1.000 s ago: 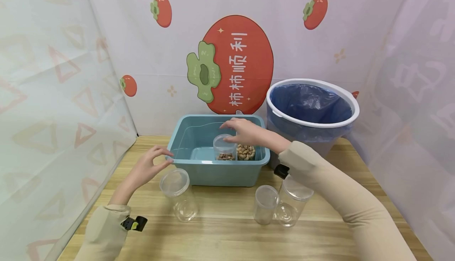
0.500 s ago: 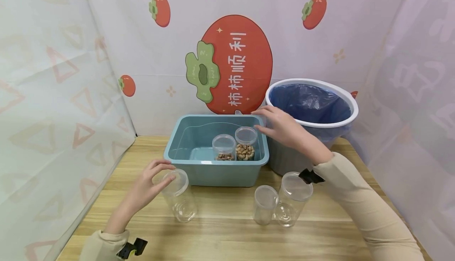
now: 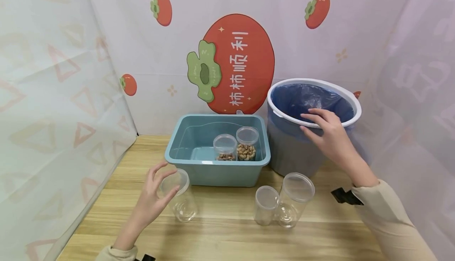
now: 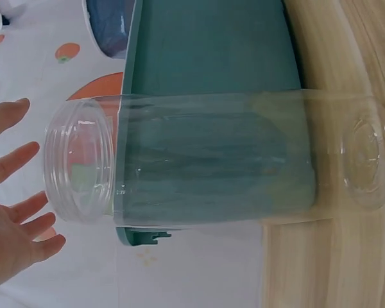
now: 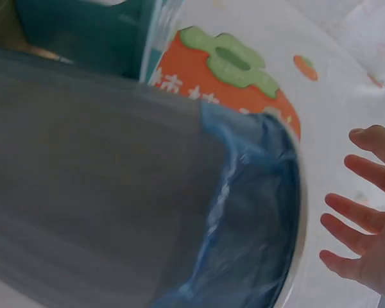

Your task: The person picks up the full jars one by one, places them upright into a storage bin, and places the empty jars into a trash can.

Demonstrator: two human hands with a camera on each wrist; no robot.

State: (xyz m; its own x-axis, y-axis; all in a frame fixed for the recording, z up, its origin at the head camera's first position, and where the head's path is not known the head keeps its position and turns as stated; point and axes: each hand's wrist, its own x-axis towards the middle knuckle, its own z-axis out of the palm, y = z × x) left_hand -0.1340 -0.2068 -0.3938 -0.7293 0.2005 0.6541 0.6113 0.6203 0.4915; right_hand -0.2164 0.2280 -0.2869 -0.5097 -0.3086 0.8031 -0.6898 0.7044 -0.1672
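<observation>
My left hand (image 3: 151, 198) hovers with spread, loosely bent fingers beside a tall clear lidded jar (image 3: 185, 205). In the left wrist view a gap shows between its fingertips and the jar's lid (image 4: 80, 160). Over the near rim of a lined bin (image 3: 291, 150) is my right hand (image 3: 330, 136), fingers apart and holding nothing. Two lidded jars stand in the blue-green tub (image 3: 217, 174): one of brown nuts (image 3: 225, 150) and one of cashews (image 3: 246, 146). The bottom of each is hidden by the tub's front wall.
On the right of the wooden table (image 3: 220, 241) a small lidded jar (image 3: 266, 205) stands close against a larger clear jar (image 3: 295, 198). A blue bag (image 3: 295, 99) lines the bin, behind them. Printed cloth (image 3: 156, 55) hangs behind and at both sides.
My right hand has moved right, from above the jars in the tub to the bin's rim. The left hand has drawn back a little from the tub's edge. The jars have not moved.
</observation>
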